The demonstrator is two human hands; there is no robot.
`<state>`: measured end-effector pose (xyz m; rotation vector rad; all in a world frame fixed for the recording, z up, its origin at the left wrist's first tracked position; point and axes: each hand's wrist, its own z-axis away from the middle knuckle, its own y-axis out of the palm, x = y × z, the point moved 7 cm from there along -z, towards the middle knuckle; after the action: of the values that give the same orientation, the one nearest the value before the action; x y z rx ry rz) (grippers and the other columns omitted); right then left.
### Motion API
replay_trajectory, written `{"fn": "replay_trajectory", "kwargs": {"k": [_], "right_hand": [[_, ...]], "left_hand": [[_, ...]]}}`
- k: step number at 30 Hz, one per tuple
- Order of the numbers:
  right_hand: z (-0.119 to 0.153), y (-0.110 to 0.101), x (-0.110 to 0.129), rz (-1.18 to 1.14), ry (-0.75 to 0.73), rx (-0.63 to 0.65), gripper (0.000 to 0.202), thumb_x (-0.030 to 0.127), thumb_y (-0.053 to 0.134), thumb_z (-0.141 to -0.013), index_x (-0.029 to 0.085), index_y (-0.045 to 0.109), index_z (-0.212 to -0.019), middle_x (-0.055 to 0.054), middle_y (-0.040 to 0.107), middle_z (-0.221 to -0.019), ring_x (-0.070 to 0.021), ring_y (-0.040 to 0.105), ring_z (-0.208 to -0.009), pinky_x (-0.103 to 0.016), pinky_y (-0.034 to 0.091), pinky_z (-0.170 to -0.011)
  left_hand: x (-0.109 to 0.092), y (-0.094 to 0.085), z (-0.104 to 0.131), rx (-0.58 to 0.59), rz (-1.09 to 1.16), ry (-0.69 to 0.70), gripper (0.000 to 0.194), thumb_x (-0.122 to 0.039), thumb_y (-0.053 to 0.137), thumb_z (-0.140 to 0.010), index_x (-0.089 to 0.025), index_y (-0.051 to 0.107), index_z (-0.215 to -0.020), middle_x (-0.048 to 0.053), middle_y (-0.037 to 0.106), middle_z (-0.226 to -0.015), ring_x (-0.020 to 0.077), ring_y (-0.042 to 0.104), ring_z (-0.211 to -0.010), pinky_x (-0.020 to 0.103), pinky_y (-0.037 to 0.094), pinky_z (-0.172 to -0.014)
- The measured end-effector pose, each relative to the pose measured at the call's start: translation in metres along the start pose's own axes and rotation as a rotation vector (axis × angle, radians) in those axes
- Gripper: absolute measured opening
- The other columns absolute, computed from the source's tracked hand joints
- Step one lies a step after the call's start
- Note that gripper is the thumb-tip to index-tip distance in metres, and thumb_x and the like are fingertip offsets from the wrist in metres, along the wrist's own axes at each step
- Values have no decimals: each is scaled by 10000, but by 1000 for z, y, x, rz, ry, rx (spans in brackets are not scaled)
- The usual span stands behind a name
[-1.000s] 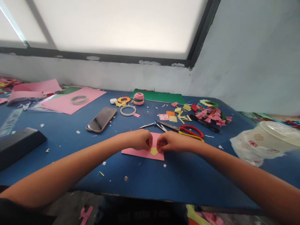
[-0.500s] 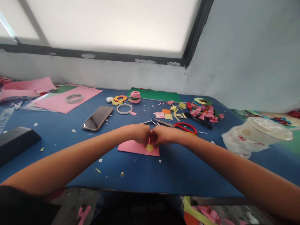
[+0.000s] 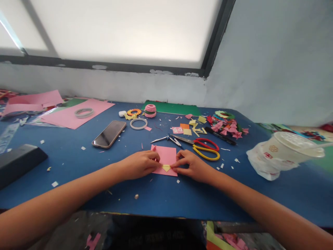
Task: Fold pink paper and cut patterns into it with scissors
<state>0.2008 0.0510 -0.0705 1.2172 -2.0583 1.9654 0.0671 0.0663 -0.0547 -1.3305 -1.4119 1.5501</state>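
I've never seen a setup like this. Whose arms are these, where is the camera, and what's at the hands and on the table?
There is no machine here: a person works with two bare hands, the left hand and the right hand. The view comes from one camera worn on the head, looking forward and down. Both hands touch a small yellow paper from either side, over a pink sheet; whether they pinch or press it is hard to tell. Around them on the blue table lie scissors, a phone, a marker and paper scraps, with a cup off to the right.
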Motion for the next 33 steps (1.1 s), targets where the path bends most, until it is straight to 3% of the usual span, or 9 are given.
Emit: {"fn": "replay_trajectory", "kwargs": {"k": [5, 9, 13, 17, 21, 25, 33], "right_hand": [[9, -2, -3, 55, 19, -19, 175, 320, 609, -773, 235, 718, -880, -59, 554, -843, -165, 513, -792, -307, 400, -748], [-1, -7, 6, -4, 43, 13, 153, 291, 608, -765, 196, 723, -798, -48, 576, -821, -142, 544, -758, -254, 410, -702], [-17, -4, 10, -5, 130, 129, 100, 200, 606, -736, 151, 691, -716, -33, 622, -764, -121, 559, -676, -220, 400, -622], [-29, 1, 7, -5, 244, 256, 155, 148, 591, -690, 159, 653, -832, -7, 635, -710, -113, 547, -613, -198, 374, -536], [-31, 6, 7, -34, 318, 370, 177, 145, 586, -654, 158, 648, -820, -6, 633, -712, -111, 536, -599, -191, 357, -501], [-28, 7, 12, -121, 308, 377, 135, 152, 533, -691, 149, 633, -782, 0, 612, -676, -107, 521, -596, -192, 356, -502], [-28, -13, 16, -304, 117, 103, 106, 252, 538, -764, 158, 577, -794, 7, 578, -723, -98, 510, -652, -203, 383, -574]], "left_hand": [[-8, -4, 8, -16, -69, -1, 250, -207, 413, -846, -181, 661, -869, 79, 597, -977, 149, 563, -852, 264, 418, -818], [-7, -5, -4, 12, -100, -105, 276, -263, 427, -843, -180, 678, -766, 61, 629, -888, 136, 582, -733, 240, 428, -689], [4, -6, -27, 104, -138, -330, 201, -253, 528, -752, -148, 671, -659, 71, 637, -674, 161, 565, -617, 252, 384, -566], [11, -5, -44, 258, 4, -484, 162, -269, 606, -667, -160, 691, -751, 66, 663, -703, 164, 557, -625, 242, 352, -528], [16, -3, -44, 342, 155, -559, 193, -301, 624, -630, -144, 683, -727, 34, 623, -637, 123, 486, -534, 236, 324, -491], [18, 0, -32, 285, 281, -528, 214, -337, 568, -664, -149, 654, -717, -16, 534, -556, 97, 418, -503, 225, 284, -466], [16, -20, -18, 43, 503, -371, 256, -363, 528, -753, -155, 624, -867, 8, 588, -748, 103, 499, -666, 209, 363, -573]]}}
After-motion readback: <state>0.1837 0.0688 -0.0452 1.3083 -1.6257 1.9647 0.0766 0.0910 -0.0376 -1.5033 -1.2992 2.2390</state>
